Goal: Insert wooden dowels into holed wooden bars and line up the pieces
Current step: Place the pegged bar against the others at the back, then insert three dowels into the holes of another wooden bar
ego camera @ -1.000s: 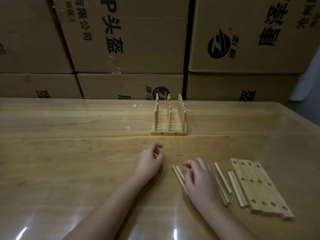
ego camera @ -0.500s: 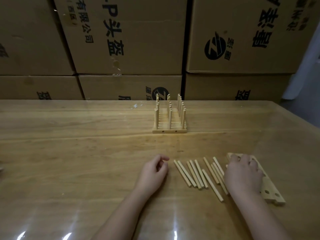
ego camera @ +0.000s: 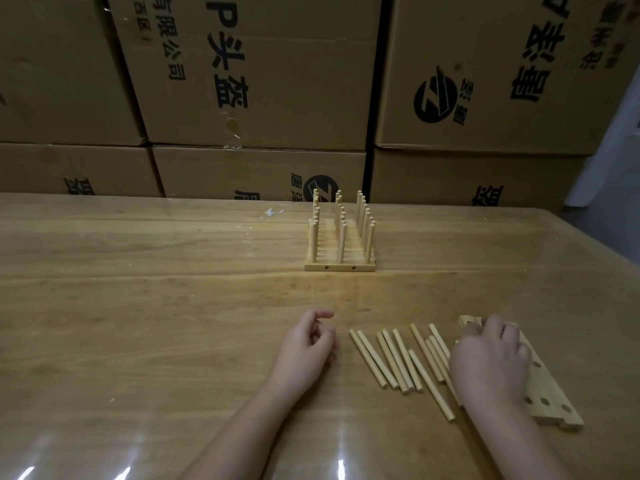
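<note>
right hand point(ego camera: 490, 362) moved onto bars point(ego camera: 554, 386) | left hand point(ego camera: 306, 344) just clear of dowels point(ego camera: 391, 362)

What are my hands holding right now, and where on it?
The left hand holds nothing, loosely curled on the table. The right hand lies over the holed bars, fingertips at their far end; whether it grips them cannot be told.

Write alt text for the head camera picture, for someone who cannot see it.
A person's right hand rests on flat holed wooden bars at the near right of a table, beside a row of loose dowels; the left hand lies loosely curled and empty to their left. Farther back stands a rack of upright dowels before stacked cardboard boxes.
</note>
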